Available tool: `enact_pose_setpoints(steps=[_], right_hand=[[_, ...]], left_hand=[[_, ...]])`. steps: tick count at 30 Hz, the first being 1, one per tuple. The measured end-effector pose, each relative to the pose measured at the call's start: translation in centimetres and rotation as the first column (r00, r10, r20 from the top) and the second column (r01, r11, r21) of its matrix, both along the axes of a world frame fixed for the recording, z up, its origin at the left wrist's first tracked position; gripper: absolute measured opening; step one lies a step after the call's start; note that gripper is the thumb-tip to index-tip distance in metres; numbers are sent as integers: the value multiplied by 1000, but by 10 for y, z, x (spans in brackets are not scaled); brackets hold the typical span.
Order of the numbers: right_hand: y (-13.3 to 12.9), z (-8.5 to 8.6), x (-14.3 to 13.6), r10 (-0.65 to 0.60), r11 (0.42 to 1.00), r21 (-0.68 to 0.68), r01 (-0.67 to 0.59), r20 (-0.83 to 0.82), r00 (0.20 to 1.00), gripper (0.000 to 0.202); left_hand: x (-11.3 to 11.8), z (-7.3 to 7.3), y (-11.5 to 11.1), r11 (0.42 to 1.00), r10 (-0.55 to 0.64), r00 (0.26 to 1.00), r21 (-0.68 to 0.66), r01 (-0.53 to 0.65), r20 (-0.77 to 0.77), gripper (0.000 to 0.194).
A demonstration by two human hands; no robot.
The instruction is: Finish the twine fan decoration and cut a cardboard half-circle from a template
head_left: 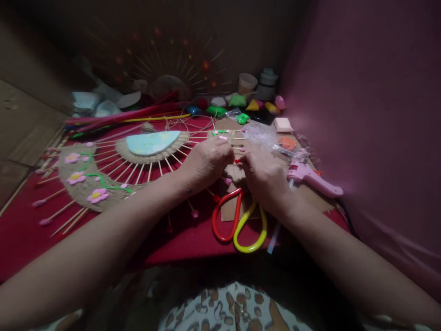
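A fan-shaped craft of thin sticks and twine (73, 172) lies on the red cloth, decorated with pink clay flowers and green vines. Over its right side is my left hand (211, 158), fingers curled closed. My right hand (265, 177) faces it, thumb and fingers pinched together at a tiny bit of red clay (237, 161). The red bit shows between the two sets of fingertips; what the left fingers grip is hidden. Scissors with one red and one yellow handle (250, 248) lie just below my hands, their blades out of sight.
A pink glue gun (320, 183) rests on cardboard (319, 202) at right. Several clay lumps, including a green one (237, 100), line the back beside a cup (247, 83) and a jar (268, 82). Colored strips (138, 110) lie at back left. A pink curtain (372, 115) borders the right.
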State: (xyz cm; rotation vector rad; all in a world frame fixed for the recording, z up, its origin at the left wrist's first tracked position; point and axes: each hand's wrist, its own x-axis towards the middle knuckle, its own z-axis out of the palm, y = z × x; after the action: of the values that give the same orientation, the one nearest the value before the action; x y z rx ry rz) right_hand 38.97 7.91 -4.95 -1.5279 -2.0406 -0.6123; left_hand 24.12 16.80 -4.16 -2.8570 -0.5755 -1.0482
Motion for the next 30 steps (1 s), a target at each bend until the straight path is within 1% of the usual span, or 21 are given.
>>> enact_pose_setpoints(steps=[3, 5, 7, 9, 10, 13, 16, 18, 20, 23, 30], right_hand=[[-2, 2, -4, -53, 999, 7, 52, 160, 986, 26], [-2, 3, -7, -46, 999, -13, 50, 206, 977, 30], [-2, 3, -8, -24, 998, -53, 36, 216, 976, 31], [-1, 2, -8, -15, 994, -102, 34, 182, 983, 31], [1, 1, -7, -17, 992, -118, 33, 139, 990, 30], [4, -1, -4, -9, 990, -144, 2, -52, 999, 27], [5, 0, 1, 11, 982, -181, -50, -210, 978, 21], [4, 2, 3, 1, 974, -219, -65, -281, 960, 17], [3, 3, 5, -10, 967, -245, -76, -332, 943, 18], [2, 3, 4, -4, 959, -267, -97, -354, 935, 16], [6, 1, -3, -7, 962, -268, -61, -248, 969, 20]], left_hand=[[0, 0, 1, 1000, -5, 1000, -3, 5, 9, 18], [0, 0, 1, 1000, -15, 1000, 5, 15, 21, 19], [0, 0, 1, 1000, -25, 999, 15, 25, 36, 20], [0, 0, 0, 1000, -25, 999, 19, 24, 45, 20], [0, 0, 0, 1000, -21, 999, 21, 20, 44, 20], [0, -1, 0, 1000, -9, 1000, 25, 8, 20, 17], [0, -1, -1, 1000, 5, 1000, -1, -5, -5, 16], [0, -1, -2, 1000, 19, 1000, -18, -19, -18, 16], [0, -1, -2, 999, 32, 999, -20, -33, -22, 15], [0, -2, -3, 999, 43, 999, -22, -43, -18, 14], [0, -3, -2, 999, 24, 999, -37, -25, -27, 17]])
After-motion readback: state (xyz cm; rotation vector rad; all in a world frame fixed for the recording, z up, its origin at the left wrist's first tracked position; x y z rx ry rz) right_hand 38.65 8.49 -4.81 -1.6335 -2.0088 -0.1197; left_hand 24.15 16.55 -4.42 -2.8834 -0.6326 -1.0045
